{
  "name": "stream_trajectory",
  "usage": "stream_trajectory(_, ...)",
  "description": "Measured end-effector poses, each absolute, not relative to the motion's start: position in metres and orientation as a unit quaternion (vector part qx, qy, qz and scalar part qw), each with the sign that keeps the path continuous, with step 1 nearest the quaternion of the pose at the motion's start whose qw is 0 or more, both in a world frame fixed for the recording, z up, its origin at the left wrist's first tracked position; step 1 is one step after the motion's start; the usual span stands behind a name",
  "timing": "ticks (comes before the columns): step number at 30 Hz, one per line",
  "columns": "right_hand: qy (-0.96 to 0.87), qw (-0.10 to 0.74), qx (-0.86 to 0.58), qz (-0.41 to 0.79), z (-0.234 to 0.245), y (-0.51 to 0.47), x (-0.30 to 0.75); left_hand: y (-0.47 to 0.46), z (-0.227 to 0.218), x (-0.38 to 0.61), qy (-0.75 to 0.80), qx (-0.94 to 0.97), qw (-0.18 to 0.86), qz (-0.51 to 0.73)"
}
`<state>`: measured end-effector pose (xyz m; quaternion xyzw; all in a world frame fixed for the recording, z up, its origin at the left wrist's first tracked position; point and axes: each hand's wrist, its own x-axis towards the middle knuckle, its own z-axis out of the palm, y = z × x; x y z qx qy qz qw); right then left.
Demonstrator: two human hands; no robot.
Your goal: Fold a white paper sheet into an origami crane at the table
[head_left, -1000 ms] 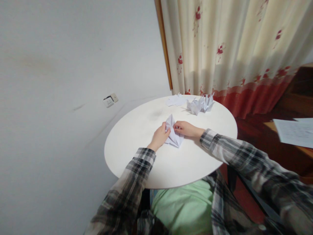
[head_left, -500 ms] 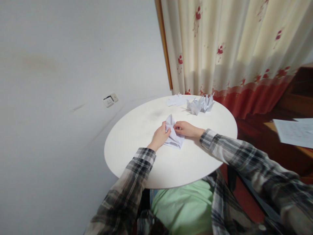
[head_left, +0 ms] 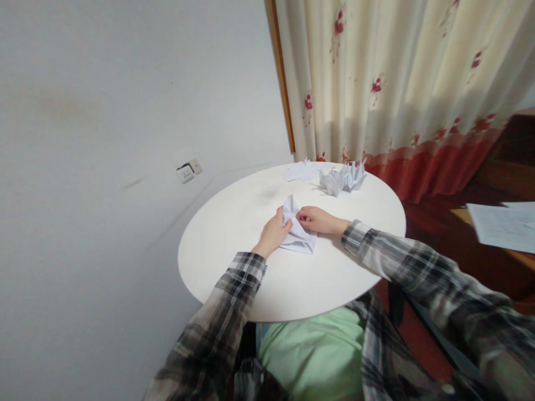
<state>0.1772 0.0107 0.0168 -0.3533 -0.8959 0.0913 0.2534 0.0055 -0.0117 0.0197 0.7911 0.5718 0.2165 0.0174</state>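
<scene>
left grip (head_left: 273,233) pinching; right grip (head_left: 318,219) pinching, wrists low

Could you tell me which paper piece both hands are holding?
The half-folded paper mid-table, between left hand and right hand; the folded figures lie untouched beyond.

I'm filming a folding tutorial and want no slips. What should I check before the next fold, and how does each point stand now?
1. Both hands on the piece: ok; left hand and right hand pinch the partly folded white paper.
2. Support: ok; the paper's lower part rests on the round white table.
3. Room around it: ok; white folded paper figures and flat white sheets lie apart near the far edge.
4. Crease alignment: cannot tell; the hands cover it.
</scene>
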Motion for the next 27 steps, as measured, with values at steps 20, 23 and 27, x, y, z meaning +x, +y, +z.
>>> stream_trajectory(20, -0.894, 0.251, -0.359, 0.095, 0.0173, 0.0102, 0.1787, -0.0126, 0.0210, 0.0065, 0.565, 0.796, 0.022, 0.214)
stream_trajectory(23, -0.894, 0.247, -0.361, 0.099, 0.0184, 0.0091, 0.1785, -0.0119, 0.0201, 0.0059, 0.562, 0.798, 0.023, 0.217)
stream_trajectory(27, -0.893, 0.250, -0.360, 0.102, 0.0176, 0.0096, 0.1784, -0.0114, 0.0196, 0.0053, 0.557, 0.801, 0.023, 0.219)
